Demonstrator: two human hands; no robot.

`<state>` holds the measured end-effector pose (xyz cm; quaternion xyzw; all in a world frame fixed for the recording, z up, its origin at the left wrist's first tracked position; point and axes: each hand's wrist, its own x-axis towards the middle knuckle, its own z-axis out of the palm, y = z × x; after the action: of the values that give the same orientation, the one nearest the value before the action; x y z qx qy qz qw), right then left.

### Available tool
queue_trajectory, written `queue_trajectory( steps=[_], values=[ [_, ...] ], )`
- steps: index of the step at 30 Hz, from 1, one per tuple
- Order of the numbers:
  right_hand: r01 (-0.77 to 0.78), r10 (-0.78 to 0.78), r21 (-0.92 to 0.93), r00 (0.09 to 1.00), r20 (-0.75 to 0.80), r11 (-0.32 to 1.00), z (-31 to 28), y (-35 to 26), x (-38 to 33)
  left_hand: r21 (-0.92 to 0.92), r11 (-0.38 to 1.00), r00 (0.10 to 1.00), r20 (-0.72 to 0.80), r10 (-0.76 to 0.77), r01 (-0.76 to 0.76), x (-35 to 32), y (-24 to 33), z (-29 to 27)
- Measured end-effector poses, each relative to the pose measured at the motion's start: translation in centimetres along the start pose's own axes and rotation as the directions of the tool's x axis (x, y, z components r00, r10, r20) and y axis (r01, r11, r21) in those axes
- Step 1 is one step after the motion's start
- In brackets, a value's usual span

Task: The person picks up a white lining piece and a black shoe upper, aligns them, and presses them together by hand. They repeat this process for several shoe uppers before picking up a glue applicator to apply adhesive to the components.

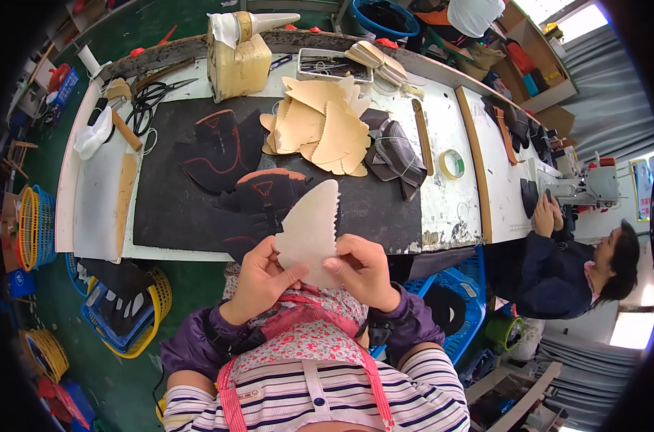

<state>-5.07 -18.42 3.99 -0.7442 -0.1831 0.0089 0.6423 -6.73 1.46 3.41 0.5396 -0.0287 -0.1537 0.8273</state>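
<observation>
Both my hands hold one tan, fin-shaped cut piece (312, 227) with a notched edge, just in front of the table's near edge. My left hand (262, 277) pinches its lower left side and my right hand (363, 270) pinches its lower right side. A pile of similar tan pieces (320, 126) lies on the black work mat (168, 209). Black pieces with orange trim (222, 151) lie on the mat just beyond my hands, and another black piece with orange trim (266, 194) lies nearer.
A yellowish container (239, 65), black scissors (145, 104), a tape roll (452, 163) and dark grey pieces (395, 155) sit on the white table (442, 209). Baskets (129, 306) stand on the green floor at left. Another person (579, 270) works at a sewing machine (583, 187) on the right.
</observation>
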Motion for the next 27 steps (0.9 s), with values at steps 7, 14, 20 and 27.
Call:
queue_trajectory(
  steps=[7,14,20,27],
  values=[
    [-0.189,0.290,0.319,0.906,-0.308,0.929,0.3,1.7,-0.2,0.001,1.000,0.999,-0.045,0.000,0.000,0.1,0.3,0.2],
    [-0.125,0.188,-0.506,0.979,0.075,0.853,-6.2,3.6,-4.7,-0.135,0.986,0.976,-0.209,0.063,-0.093,0.3,0.5,-2.3],
    [0.167,0.062,-0.598,0.937,0.343,0.784,-5.8,2.0,-4.2,-0.174,0.984,0.990,-0.137,0.018,-0.042,0.4,0.0,-1.5],
    [-0.184,0.183,-0.003,0.976,0.121,0.983,-0.3,-1.7,0.6,-0.111,0.993,0.998,-0.049,-0.034,0.029,-0.1,0.1,-0.8]
  ],
)
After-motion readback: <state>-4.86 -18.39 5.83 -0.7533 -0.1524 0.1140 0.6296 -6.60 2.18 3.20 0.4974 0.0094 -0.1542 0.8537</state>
